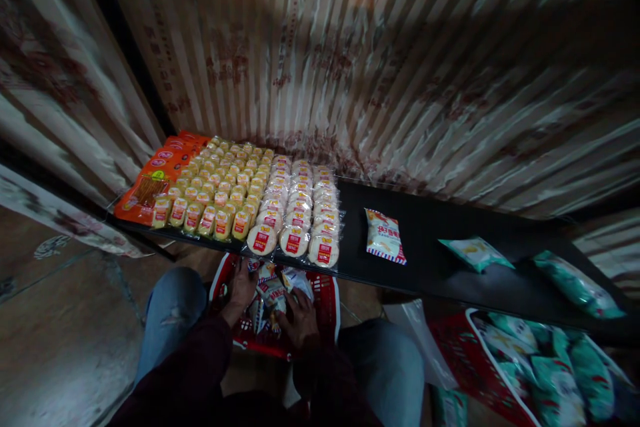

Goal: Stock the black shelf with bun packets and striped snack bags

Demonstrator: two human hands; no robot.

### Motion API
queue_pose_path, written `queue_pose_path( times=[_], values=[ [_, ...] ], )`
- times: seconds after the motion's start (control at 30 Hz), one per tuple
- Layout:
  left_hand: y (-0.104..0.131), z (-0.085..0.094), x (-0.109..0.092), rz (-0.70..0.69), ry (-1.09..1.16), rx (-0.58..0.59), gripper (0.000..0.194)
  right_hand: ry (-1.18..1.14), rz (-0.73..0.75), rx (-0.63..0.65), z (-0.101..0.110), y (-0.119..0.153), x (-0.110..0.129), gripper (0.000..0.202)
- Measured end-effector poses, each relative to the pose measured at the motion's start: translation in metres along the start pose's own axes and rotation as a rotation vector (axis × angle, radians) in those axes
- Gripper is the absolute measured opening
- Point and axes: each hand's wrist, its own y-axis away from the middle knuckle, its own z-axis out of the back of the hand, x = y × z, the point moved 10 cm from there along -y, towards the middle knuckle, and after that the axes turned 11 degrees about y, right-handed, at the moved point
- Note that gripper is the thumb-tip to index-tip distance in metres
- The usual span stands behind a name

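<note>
Both of my hands reach into a red basket (327, 300) between my knees, below the shelf's front edge. The basket holds several small white, red and blue snack packets (273, 293). My left hand (243, 288) is at the basket's left side, fingers pointing up against the packets; whether it grips one is not clear. My right hand (301, 320) lies over packets on the right with its fingers spread. On the black shelf (425, 267) above, a white packet with red and blue striped ends (385, 237) lies by itself.
Orange bags (150, 180), rows of yellow wrapped cakes (215, 193) and round white wrapped crackers (295, 240) fill the shelf's left part. Two green packets (475, 252) lie on its right part. Another red basket (467, 360) with green packets (560, 380) stands at lower right. Curtains hang behind.
</note>
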Motion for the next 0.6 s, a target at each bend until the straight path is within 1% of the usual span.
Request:
queue_pose_path(
  times=[0.17,0.33,0.47,0.53,0.6],
  values=[
    [0.000,-0.015,0.000,-0.056,-0.073,0.093,0.050,-0.028,-0.012,0.063,-0.006,-0.001,-0.007,0.056],
    [0.005,-0.023,-0.004,-0.084,-0.127,0.108,0.048,-0.075,0.011,0.045,-0.008,0.001,-0.013,0.055],
    [0.010,-0.030,-0.007,-0.105,-0.124,0.137,0.053,-0.080,-0.040,0.008,-0.006,-0.003,-0.014,0.052],
    [0.011,-0.030,-0.006,-0.109,-0.117,0.142,0.056,-0.072,-0.068,0.019,-0.009,-0.006,-0.011,0.053],
    [0.010,-0.031,-0.005,-0.101,-0.098,0.172,0.056,-0.053,-0.111,0.018,-0.010,-0.010,-0.010,0.053]
  ],
)
